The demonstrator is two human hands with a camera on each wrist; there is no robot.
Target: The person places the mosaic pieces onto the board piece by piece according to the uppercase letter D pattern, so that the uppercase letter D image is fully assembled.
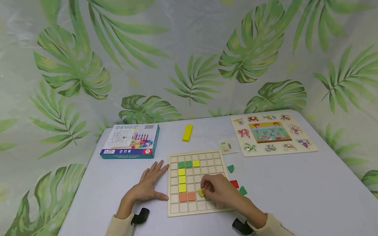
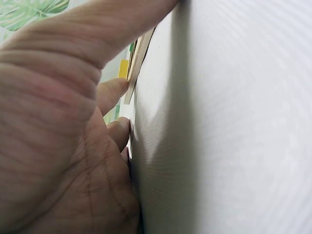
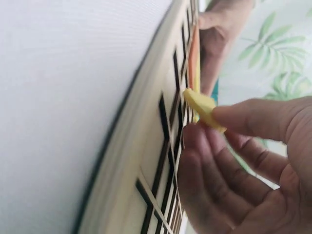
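A wooden grid board (image 1: 174,209) lies on the table, with green, yellow and orange square tiles in some of its cells. Between thumb and fingers my right hand (image 1: 220,189) pinches a yellow tile (image 3: 202,106), tilted just over the board, to the right of the orange tiles (image 1: 191,196). My left hand (image 1: 147,185) rests beside the board with its fingers spread; thumb and index fingertip touch the left edge. In the left wrist view a fingertip (image 2: 117,90) meets the board's side (image 2: 139,58).
Right of the board lie green quarter-round pieces (image 1: 231,168) and a red tile (image 1: 234,184). Behind it are a yellow block (image 1: 187,133) and a small pattern card (image 1: 233,147). A toy box (image 1: 130,141) stands back left, a sea-animal puzzle board (image 1: 304,147) back right.
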